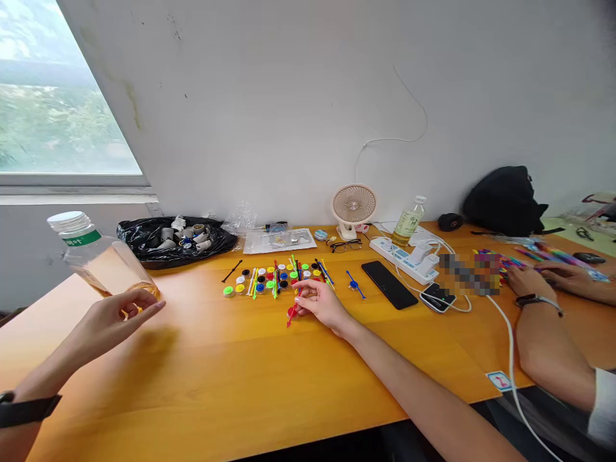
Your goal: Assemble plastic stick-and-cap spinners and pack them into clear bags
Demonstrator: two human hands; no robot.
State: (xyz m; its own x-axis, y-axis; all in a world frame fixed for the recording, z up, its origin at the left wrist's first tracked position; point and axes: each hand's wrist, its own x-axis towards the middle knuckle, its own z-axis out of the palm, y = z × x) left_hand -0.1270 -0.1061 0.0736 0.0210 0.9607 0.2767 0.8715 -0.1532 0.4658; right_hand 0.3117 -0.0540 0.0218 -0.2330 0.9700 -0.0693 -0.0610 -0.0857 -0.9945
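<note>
My right hand [320, 305] is closed on a red arrow spinner [289, 319], a thin plastic arrow whose head points toward me. Its fingers partly cover the spinner. Just beyond that hand lie rows of small round plastic caps [240, 289] in several colours, with loose plastic arrows [275, 282] across them. A blue arrow spinner [355, 284] lies apart on the right, a black arrow [231, 271] on the left. My left hand [120, 317] is pinched at the fingertips, in front of a large clear bottle [115, 260]; anything in the pinch is too hidden to tell.
A black plastic bag [139, 247] holding grey parts, a small fan [355, 205], glasses [346, 245], a black phone [389, 285], a power strip [404, 260] and a drink bottle [409, 221] stand around. At right, a co-worker's hands [532, 285] touch colourful pieces. A white cable [510, 359] hangs over the edge.
</note>
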